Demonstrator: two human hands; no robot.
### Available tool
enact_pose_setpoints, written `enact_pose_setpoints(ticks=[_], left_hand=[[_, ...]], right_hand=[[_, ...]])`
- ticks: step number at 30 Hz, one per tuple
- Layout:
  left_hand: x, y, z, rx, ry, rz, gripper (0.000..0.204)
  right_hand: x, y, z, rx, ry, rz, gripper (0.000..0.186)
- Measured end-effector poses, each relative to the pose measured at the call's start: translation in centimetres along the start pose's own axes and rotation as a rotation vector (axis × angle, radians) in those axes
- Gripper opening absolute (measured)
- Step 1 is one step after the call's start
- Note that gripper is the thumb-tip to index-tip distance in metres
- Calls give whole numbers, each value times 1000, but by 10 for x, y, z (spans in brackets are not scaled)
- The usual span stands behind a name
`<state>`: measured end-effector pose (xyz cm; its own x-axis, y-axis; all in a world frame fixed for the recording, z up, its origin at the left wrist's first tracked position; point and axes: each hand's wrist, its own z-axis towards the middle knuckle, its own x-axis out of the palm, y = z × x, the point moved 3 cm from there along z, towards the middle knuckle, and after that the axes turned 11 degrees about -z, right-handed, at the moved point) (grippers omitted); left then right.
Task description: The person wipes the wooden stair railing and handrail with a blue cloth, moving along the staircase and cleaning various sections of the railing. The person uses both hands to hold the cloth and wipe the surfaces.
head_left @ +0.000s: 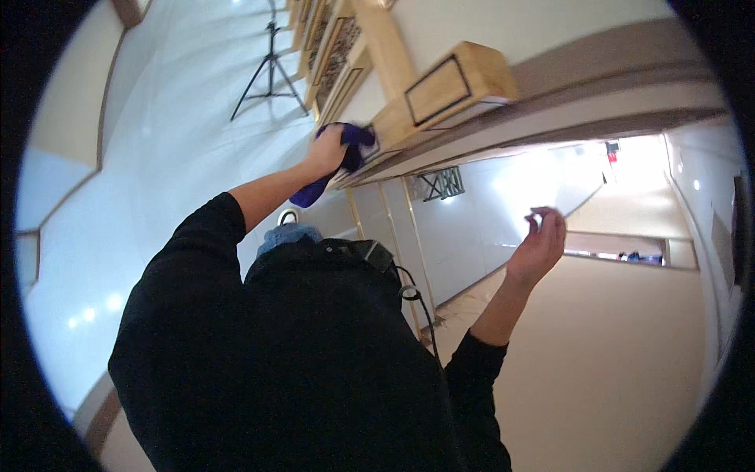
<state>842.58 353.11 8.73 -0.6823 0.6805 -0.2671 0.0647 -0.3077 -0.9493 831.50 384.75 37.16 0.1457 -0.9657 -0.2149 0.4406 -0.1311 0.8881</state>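
Note:
A dark blue-purple cloth [313, 193] is bunched in my left hand [322, 153], its fingers closed round it. Part of the cloth lies against a light wooden frame [385, 126] with dark inlaid rectangles, and its lower end hangs below my wrist. Out to the right, my right hand [541, 242] is raised in the air, away from the wood. Its fingers are loosely bent and a little apart, with nothing seen in them.
A black tripod [270, 75] stands on the pale shiny floor [177, 141] at the upper left. More wooden frames [334, 59] run toward the top. A small dark metal rack [442, 185] stands beyond the wooden frame. A black cable [425, 307] hangs by my side.

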Motion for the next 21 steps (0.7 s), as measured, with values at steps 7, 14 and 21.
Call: enact_pose_setpoints(ticks=[7,14,21], left_hand=[[15,-176,21,495,-234,-277,62],[106,-72,20,479,-208,-43,66],[145,73,-11,-404,-101,-46,52]], right_hand=[[131,37,113,-685,299,-348,19],[194,36,152,-1027,592,-570,25],[204,26,147,-839,639,-472,26]])
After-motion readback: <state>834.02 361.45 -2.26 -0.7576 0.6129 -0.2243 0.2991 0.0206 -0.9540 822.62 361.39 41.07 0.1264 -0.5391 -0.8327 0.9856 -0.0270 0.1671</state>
